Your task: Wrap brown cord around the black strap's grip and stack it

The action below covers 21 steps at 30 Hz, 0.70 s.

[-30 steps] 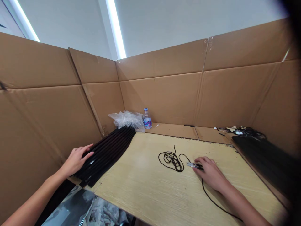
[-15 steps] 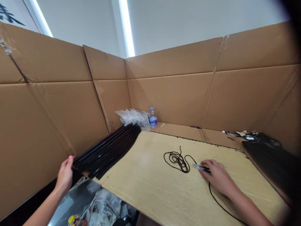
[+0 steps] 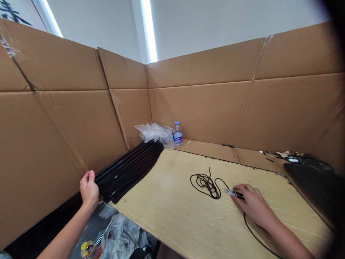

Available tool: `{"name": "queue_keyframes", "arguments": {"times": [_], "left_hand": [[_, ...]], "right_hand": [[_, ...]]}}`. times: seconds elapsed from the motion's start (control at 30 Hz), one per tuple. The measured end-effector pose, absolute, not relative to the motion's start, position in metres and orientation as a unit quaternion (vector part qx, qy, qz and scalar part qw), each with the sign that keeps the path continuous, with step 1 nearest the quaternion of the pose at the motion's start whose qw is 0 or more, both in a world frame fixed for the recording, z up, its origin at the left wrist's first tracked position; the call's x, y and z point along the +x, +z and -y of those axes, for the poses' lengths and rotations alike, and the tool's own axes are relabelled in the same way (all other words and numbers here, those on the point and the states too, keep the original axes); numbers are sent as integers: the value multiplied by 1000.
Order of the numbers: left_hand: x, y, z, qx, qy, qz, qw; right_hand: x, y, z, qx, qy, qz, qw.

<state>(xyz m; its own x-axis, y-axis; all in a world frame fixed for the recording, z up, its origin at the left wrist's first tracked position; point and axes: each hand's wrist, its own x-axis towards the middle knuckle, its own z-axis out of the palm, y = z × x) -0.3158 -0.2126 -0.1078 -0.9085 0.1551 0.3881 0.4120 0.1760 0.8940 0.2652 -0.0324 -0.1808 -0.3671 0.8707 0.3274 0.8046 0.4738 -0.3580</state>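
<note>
My left hand (image 3: 90,190) is at the near end of a bundle of long black strips (image 3: 129,169), its fingers curled together against the strip ends. What lies between those fingers is hidden. On the right of the table, my right hand (image 3: 249,201) is closed around small thread snips (image 3: 234,193) with dark handles, their silver blades pointing left. A dark cord (image 3: 206,183) lies in a loose tangle left of the blades. One length of it runs towards the snips, and cord also comes out below my right hand towards the front edge.
Cardboard walls (image 3: 215,111) enclose the back and left. Crumpled clear plastic (image 3: 155,133) and a water bottle (image 3: 178,135) stand in the far corner. Dark flat material (image 3: 309,183) lies at the right. Below the table's left edge are newspaper (image 3: 121,233) and a yellow-capped bottle (image 3: 90,250).
My left hand has shifted right and slightly up, further over the near ends of the strips. My right hand keeps the snips in place. The view has turned slightly left.
</note>
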Motion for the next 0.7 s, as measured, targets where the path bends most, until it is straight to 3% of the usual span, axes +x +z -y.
{"name": "queue_keyframes", "arguments": {"times": [0.33,0.5,0.57,0.7], "left_hand": [[-301,-88,223,-250,-515,814,94],[-263,-73,222,-292,-507,796,154],[-223,-65,213,-408,-527,729,155],[-121,-46,185,-655,-562,491,-119]], "right_hand": [[264,-182,33,-511,89,817,252],[257,-163,38,-475,143,801,336],[249,-144,47,-439,190,796,370],[219,-89,80,-307,304,796,424]]}}
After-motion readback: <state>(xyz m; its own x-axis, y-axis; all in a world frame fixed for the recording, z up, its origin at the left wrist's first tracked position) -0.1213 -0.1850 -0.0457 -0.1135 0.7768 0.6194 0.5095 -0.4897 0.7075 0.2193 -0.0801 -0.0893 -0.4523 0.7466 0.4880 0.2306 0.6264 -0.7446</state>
